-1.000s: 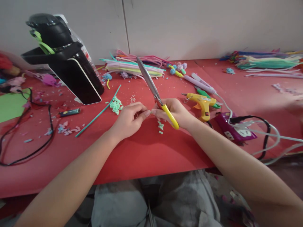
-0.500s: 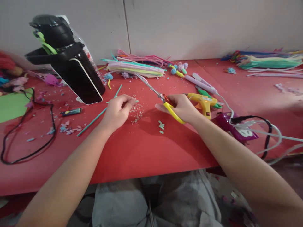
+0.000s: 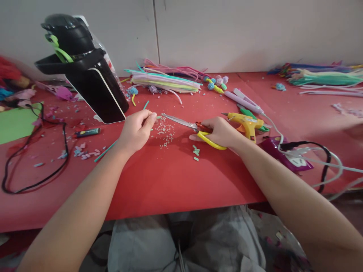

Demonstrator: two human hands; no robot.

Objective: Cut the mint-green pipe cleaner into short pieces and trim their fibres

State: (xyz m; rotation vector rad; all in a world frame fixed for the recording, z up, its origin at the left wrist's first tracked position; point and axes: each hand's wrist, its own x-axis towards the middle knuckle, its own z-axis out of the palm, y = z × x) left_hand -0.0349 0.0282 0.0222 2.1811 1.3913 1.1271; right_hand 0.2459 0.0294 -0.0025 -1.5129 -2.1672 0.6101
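Observation:
My right hand [image 3: 219,132] grips yellow-handled scissors [image 3: 190,127] that lie low over the red table [image 3: 170,181], blades pointing left and closed. My left hand [image 3: 137,128] hovers with curled fingers pinched over a teal pipe cleaner [image 3: 105,152] and a small heap of green cut bits hidden under it. What the fingertips pinch is too small to name. A scatter of pale crumbs [image 3: 164,133] lies between the hands. A few green snippets [image 3: 195,152] rest just below the scissors.
A black container [image 3: 85,75] stands at back left beside a black cable [image 3: 36,151]. Bundles of coloured pipe cleaners [image 3: 164,80] lie at the back, with more at the far right [image 3: 320,75]. A yellow glue gun [image 3: 246,122] and a purple power strip [image 3: 286,156] sit right of my hand.
The scissors swung down from upright to nearly flat on the table. My left hand moved left, away from the right hand, toward the teal pipe cleaner.

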